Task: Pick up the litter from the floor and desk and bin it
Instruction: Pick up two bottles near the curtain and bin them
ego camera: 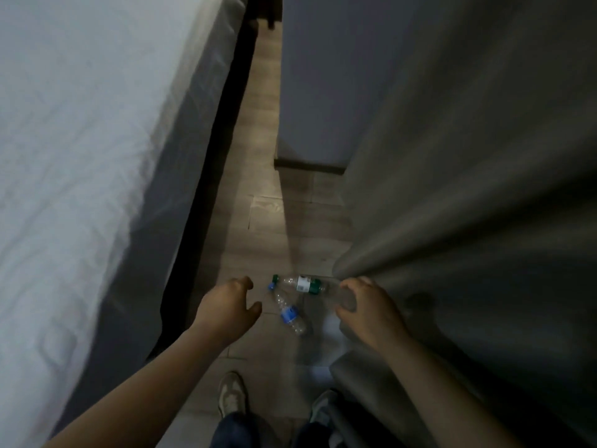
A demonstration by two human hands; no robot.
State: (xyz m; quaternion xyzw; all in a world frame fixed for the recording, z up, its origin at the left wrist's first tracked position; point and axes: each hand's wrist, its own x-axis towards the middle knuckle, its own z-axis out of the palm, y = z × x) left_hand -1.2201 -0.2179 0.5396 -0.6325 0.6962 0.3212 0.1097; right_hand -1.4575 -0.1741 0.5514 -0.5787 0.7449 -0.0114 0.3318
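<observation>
Two empty clear plastic bottles lie on the wooden floor between a bed and a curtain. The bottle with a green cap and green-white label [303, 283] lies crosswise. The bottle with a blue cap and blue label [288, 313] lies slanted just below it, their caps close together. My left hand [227, 310] hovers to the left of both bottles, fingers curled and apart, holding nothing. My right hand [368, 307] is at the base end of the green-label bottle, fingers spread around it; whether they touch it is unclear.
A bed [80, 156] with a white sheet and dark base runs along the left. A grey curtain [468, 189] hangs on the right, its folds reaching the floor near my right hand. A narrow strip of floor [265, 221] leads ahead. My shoes [232, 396] show below.
</observation>
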